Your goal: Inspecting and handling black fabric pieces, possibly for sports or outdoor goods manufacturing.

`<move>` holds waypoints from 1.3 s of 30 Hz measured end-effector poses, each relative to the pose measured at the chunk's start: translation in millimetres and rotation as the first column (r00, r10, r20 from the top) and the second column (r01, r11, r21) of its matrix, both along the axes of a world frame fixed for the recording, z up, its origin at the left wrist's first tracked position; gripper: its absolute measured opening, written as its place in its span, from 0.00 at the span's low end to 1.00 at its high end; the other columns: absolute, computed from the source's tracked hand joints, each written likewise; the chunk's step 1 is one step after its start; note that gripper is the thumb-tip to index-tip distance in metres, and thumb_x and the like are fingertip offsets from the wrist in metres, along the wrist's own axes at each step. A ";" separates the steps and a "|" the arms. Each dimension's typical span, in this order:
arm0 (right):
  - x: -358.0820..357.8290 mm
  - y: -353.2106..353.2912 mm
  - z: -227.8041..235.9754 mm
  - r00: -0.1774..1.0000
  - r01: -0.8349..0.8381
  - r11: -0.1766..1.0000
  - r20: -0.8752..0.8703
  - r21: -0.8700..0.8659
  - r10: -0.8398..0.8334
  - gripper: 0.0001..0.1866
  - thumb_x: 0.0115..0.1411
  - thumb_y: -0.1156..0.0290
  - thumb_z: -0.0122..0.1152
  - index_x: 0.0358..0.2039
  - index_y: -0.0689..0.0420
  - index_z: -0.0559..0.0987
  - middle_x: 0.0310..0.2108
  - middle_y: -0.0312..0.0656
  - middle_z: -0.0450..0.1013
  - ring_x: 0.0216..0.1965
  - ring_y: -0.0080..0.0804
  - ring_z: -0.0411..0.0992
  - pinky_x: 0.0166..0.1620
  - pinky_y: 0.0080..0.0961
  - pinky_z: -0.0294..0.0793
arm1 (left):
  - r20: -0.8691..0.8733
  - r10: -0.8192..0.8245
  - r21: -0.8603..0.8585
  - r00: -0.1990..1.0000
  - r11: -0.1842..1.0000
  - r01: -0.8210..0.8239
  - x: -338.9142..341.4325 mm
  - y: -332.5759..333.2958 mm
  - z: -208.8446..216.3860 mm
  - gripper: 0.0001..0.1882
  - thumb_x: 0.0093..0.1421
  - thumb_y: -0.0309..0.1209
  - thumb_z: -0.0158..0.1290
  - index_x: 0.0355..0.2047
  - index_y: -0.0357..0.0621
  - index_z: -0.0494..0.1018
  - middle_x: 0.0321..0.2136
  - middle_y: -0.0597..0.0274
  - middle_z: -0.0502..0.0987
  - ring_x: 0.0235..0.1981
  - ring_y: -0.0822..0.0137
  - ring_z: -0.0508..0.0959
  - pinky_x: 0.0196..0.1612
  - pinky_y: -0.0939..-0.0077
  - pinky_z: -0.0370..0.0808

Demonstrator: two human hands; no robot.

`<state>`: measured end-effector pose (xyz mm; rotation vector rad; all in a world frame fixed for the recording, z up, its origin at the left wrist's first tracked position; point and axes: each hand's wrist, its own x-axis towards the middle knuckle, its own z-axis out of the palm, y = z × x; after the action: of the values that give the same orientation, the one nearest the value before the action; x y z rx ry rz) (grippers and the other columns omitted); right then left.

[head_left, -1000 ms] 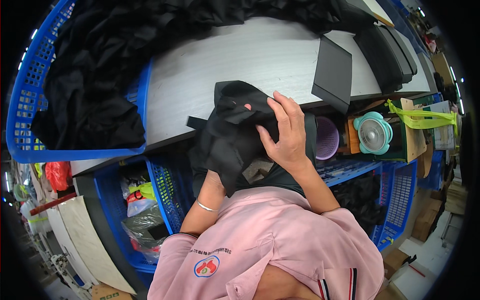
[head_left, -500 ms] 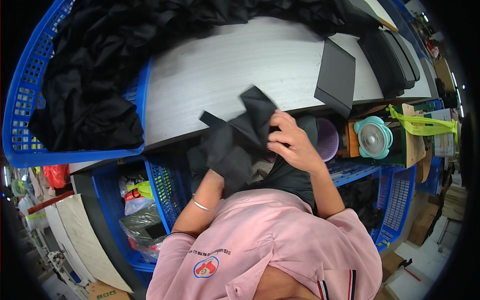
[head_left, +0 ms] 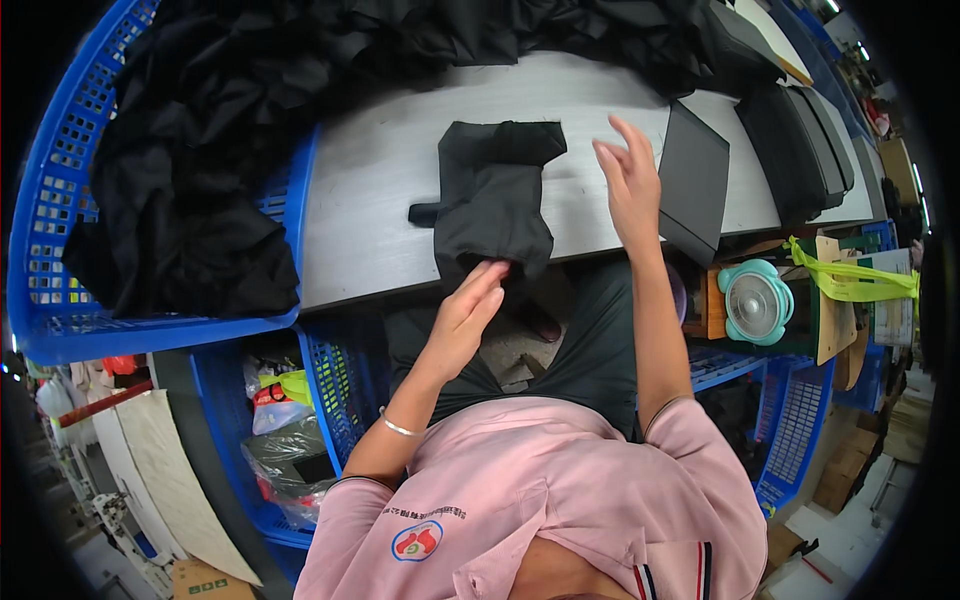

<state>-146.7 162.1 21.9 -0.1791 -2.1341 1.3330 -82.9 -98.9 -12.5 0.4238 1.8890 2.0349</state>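
Observation:
A black fabric pouch [head_left: 495,200] lies flat on the light grey table, its near end gaping at the table's front edge. A short black tab sticks out from its left side. My left hand [head_left: 470,310] is at that near end, its fingers stretched out and their tips against the lower edge of the opening. Whether the thumb grips the cloth is hard to see. To the right of the pouch my right hand [head_left: 632,190] is held over the table, open and holding nothing, fingers apart. Beside it lies a flat dark grey panel [head_left: 695,175].
A blue crate [head_left: 170,335] heaped with black cloth [head_left: 190,200] stands at the left, and more cloth runs along the table's far side. Black folded pieces [head_left: 790,150] are stacked at the right. Below them sits a small turquoise fan [head_left: 755,302]. Blue baskets flank my legs.
The pouch has gone from above my lap onto the table and lies flat. My left hand has come out from inside it; my right hand has let go and moved up and right.

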 end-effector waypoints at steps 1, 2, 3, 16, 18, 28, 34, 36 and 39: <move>14.9 0.7 -6.9 0.998 -0.008 0.997 0.063 -0.079 0.013 0.17 0.69 0.73 0.57 0.57 0.63 0.74 0.47 0.44 0.76 0.46 0.29 0.79 0.49 0.24 0.76 | 0.061 0.076 0.038 0.995 0.996 -0.079 4.0 -5.8 5.3 0.15 0.72 0.29 0.47 0.48 0.27 0.76 0.41 0.56 0.81 0.44 0.68 0.80 0.50 0.78 0.73; 33.4 -1.2 -12.7 0.988 0.008 0.984 0.156 -0.180 0.021 0.16 0.69 0.72 0.56 0.55 0.64 0.75 0.44 0.42 0.77 0.44 0.28 0.79 0.48 0.23 0.76 | 0.157 0.110 0.071 0.981 0.990 -0.122 5.6 -19.2 10.7 0.14 0.71 0.28 0.48 0.46 0.28 0.77 0.39 0.56 0.81 0.39 0.70 0.80 0.46 0.79 0.75; 52.6 -5.3 -17.9 0.972 -0.006 0.976 0.227 -0.216 0.057 0.15 0.69 0.72 0.56 0.53 0.65 0.77 0.42 0.42 0.79 0.42 0.27 0.79 0.47 0.23 0.76 | 0.252 0.153 0.087 0.956 0.980 -0.180 4.8 -31.7 13.9 0.12 0.70 0.28 0.49 0.43 0.29 0.79 0.36 0.57 0.82 0.35 0.72 0.81 0.42 0.81 0.76; 70.6 -40.2 -51.8 0.849 -0.130 0.085 -0.067 -0.988 0.524 0.30 0.65 0.54 0.63 0.62 0.56 0.71 0.51 0.34 0.76 0.49 0.24 0.72 0.48 0.28 0.72 | 0.618 -0.366 0.685 0.695 0.685 -0.249 -74.3 6.6 -19.1 0.27 0.68 0.43 0.56 0.62 0.40 0.67 0.57 0.60 0.75 0.58 0.68 0.74 0.64 0.68 0.70; 68.1 -32.4 -56.8 0.822 -0.182 -0.038 -0.173 -0.983 0.543 0.31 0.64 0.54 0.65 0.63 0.54 0.70 0.53 0.34 0.75 0.51 0.26 0.72 0.51 0.28 0.72 | 0.643 -0.432 0.709 0.632 0.647 -0.279 -77.8 13.7 -21.3 0.27 0.66 0.39 0.59 0.61 0.40 0.68 0.56 0.59 0.76 0.57 0.67 0.75 0.63 0.68 0.71; 60.8 -52.8 -65.8 0.849 -0.183 -0.174 -0.244 -0.968 0.468 0.35 0.56 0.58 0.74 0.61 0.53 0.70 0.55 0.34 0.73 0.53 0.27 0.73 0.50 0.24 0.74 | 0.425 -0.097 0.507 0.900 0.849 -0.148 -82.8 46.4 -20.4 0.28 0.55 0.14 0.60 0.57 0.38 0.70 0.49 0.60 0.77 0.50 0.70 0.77 0.56 0.74 0.76; 45.8 -52.1 -44.4 0.765 -0.201 0.333 0.065 -0.921 0.640 0.20 0.56 0.71 0.71 0.49 0.56 0.77 0.37 0.34 0.80 0.36 0.19 0.76 0.39 0.18 0.74 | 0.060 0.475 0.129 0.878 0.868 -0.479 -77.9 53.7 -13.8 0.26 0.55 0.09 0.54 0.54 0.38 0.72 0.38 0.67 0.72 0.39 0.78 0.74 0.41 0.85 0.75; 40.0 -51.1 -40.6 0.866 0.071 0.853 0.457 -0.518 0.205 0.13 0.56 0.75 0.70 0.41 0.57 0.77 0.28 0.34 0.78 0.29 0.17 0.73 0.32 0.20 0.71 | -0.110 0.666 0.026 0.738 0.744 -0.667 -81.2 50.7 -11.7 0.26 0.55 0.08 0.51 0.54 0.40 0.71 0.33 0.69 0.66 0.33 0.81 0.70 0.34 0.87 0.71; 38.5 -47.8 -37.7 0.940 0.253 0.926 0.299 -0.279 -0.167 0.09 0.56 0.78 0.67 0.32 0.59 0.73 0.17 0.33 0.72 0.19 0.17 0.67 0.25 0.21 0.66 | 0.070 0.675 0.139 0.735 0.723 -0.677 -85.8 40.5 -8.6 0.29 0.56 0.11 0.54 0.58 0.42 0.65 0.35 0.67 0.70 0.30 0.81 0.71 0.33 0.88 0.71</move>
<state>-108.2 114.3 -15.8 -0.7416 -2.0286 1.5823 -168.7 -58.4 -21.1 -0.3239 2.0784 2.6312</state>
